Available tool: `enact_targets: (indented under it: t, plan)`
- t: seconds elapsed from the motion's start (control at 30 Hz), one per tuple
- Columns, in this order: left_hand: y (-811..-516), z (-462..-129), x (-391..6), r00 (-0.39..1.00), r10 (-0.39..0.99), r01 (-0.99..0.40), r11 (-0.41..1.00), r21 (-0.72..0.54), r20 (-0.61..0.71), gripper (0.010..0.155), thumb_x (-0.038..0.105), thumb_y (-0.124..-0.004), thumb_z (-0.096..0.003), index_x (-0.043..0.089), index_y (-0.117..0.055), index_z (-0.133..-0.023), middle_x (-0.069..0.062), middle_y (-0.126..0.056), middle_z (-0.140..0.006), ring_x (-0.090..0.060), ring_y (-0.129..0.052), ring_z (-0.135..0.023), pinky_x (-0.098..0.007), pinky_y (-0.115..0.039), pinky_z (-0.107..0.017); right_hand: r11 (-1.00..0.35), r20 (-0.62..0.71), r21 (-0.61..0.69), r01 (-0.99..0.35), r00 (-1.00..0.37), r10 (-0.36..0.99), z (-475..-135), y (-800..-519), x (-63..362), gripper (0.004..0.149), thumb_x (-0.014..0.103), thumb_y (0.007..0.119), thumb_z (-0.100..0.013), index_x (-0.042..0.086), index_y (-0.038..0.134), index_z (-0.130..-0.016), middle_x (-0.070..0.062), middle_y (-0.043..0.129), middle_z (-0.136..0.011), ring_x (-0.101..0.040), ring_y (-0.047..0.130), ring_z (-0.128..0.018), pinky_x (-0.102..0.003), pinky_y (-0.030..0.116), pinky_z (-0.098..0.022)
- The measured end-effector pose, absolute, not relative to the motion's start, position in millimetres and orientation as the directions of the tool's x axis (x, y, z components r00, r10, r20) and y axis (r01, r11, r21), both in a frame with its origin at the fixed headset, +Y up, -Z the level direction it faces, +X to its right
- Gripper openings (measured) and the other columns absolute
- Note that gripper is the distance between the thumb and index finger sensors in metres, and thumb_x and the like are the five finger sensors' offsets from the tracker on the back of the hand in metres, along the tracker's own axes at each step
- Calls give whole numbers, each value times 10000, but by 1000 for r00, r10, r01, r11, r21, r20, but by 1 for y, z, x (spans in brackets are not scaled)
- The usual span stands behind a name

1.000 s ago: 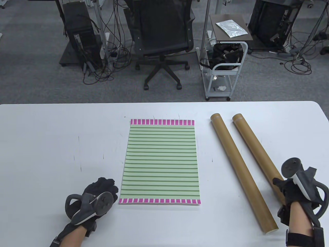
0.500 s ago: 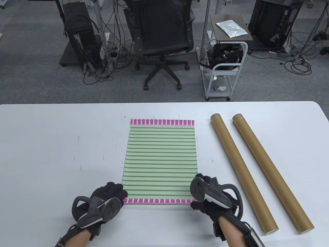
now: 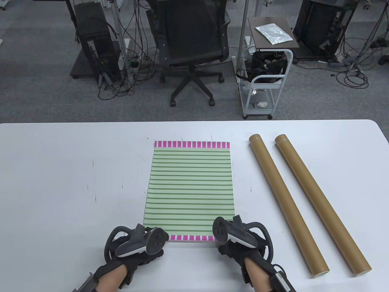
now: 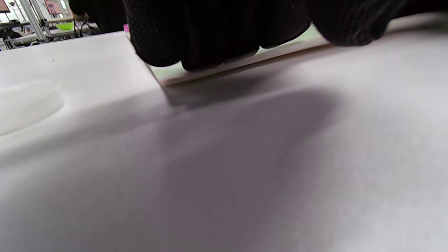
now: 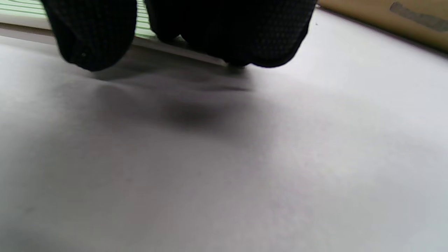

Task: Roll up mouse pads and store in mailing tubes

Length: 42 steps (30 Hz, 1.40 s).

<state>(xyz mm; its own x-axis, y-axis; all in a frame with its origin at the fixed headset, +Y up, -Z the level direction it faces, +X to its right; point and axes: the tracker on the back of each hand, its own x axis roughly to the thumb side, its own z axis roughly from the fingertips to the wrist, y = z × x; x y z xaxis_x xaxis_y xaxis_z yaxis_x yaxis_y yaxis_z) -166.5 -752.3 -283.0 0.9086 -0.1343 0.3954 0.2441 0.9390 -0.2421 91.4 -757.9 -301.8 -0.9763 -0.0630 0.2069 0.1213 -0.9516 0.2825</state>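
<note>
A green striped mouse pad (image 3: 190, 188) with pink-blocked ends lies flat in the middle of the white table (image 3: 60, 182). My left hand (image 3: 144, 243) is at its near left corner. In the left wrist view my fingers (image 4: 196, 38) curl over the pad's edge (image 4: 224, 68), which casts a shadow as if slightly raised. My right hand (image 3: 231, 238) is at the near right corner, fingers (image 5: 227, 31) bent over the pad's edge (image 5: 21, 12). Two brown mailing tubes (image 3: 287, 202) (image 3: 322, 202) lie side by side to the right, untouched.
Beyond the table's far edge stand an office chair (image 3: 191, 45), a small wheeled cart (image 3: 264, 79) and computer towers with cables. One tube (image 5: 385, 17) lies close to my right hand.
My right hand left the right tube and crossed to the pad's near right corner. My left hand slid right onto the near left corner. Both now cover the pad's near edge.
</note>
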Motion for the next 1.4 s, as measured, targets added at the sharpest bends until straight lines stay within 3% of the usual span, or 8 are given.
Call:
enact_targets:
  t: [0.1,0.23,0.4,0.53,0.73,0.97,1.17,1.4]
  plan:
    - [-750,-289,-154,898,-214,312,925,-215,385,622,584,-790,-349,453,-687,-948,153,-788,-1021,-108,-868,-911,-203,-855,-638,-959,142,253,129,-985,-95,-303,-760,91,638,484,792,-370,250,626,-941,-47,693,-938,-212,863,-659,-245,826,-436]
    - [-749,-298,-142,904,-263,359,896,-261,338,611,578,-802,-342,464,-690,-931,157,-787,-983,-108,-887,-873,-207,-855,-613,-971,157,199,133,-982,-102,-301,-759,88,591,450,784,-381,247,677,-926,-42,741,-912,-228,875,-652,-297,811,-444]
    - [-750,-303,-129,857,-370,434,894,-114,358,410,483,-799,-389,474,-773,-799,175,-894,-822,-61,-995,-709,-165,-896,-518,-990,244,117,78,-969,-47,-302,-760,88,411,319,801,-403,326,769,-813,69,827,-794,-181,884,-626,-272,805,-437]
    - [-748,-296,-132,856,-333,410,903,-127,395,392,478,-812,-368,431,-827,-757,152,-954,-729,-57,-1027,-619,-172,-903,-471,-979,270,183,88,-962,-36,-301,-756,88,389,309,822,-384,307,805,-773,54,873,-740,-181,910,-582,-275,817,-415]
    - [-748,-267,-139,844,-151,321,911,-260,515,398,487,-814,-365,396,-857,-751,119,-979,-673,-66,-1047,-552,-178,-911,-425,-921,371,362,147,-928,-2,-278,-754,91,379,322,827,-384,300,786,-760,50,872,-729,-171,931,-571,-284,828,-433]
    - [-757,-259,-149,862,-101,263,926,-269,496,409,513,-768,-378,434,-786,-780,137,-912,-679,-45,-988,-560,-178,-871,-459,-941,390,304,148,-921,-19,-260,-759,91,461,436,807,-366,261,747,-789,8,834,-755,-201,936,-535,-263,834,-392]
    - [-757,-256,-146,850,-132,280,933,-225,510,416,468,-744,-399,397,-780,-808,116,-908,-711,-83,-980,-603,-215,-862,-500,-960,438,270,74,-897,54,-262,-761,94,378,359,805,-386,238,801,-743,-14,885,-650,-177,960,-440,-262,840,-344]
    - [-757,-251,-150,829,-147,271,949,-158,539,414,469,-761,-390,372,-816,-789,114,-940,-681,-79,-1000,-581,-221,-880,-479,-952,482,300,58,-871,99,-260,-761,94,385,375,821,-384,216,821,-734,-15,908,-616,-171,966,-419,-267,840,-335]
